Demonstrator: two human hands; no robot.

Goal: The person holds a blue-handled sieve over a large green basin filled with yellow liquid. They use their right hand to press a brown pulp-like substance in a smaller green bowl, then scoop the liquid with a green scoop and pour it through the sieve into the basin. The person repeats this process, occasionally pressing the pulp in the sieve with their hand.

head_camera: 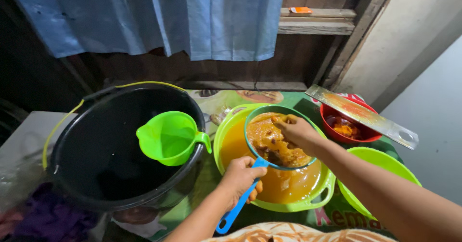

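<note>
Left hand point(240, 174) fingers grip strainer point(276, 141) handle; right hand point(296, 131) fingers press pulp point(269, 138) inside.

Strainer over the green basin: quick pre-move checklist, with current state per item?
1. Left hand gripping the blue strainer handle: ok.
2. Strainer positioned over the green basin, not past its rim: ok.
3. Right hand pressing the orange pulp inside the strainer: ok.
4. Orange liquid below the basin rim: ok.
5. Green jug floating upright in the black bucket: ok.
6. Mesh clogged or not: cannot tell.
</note>
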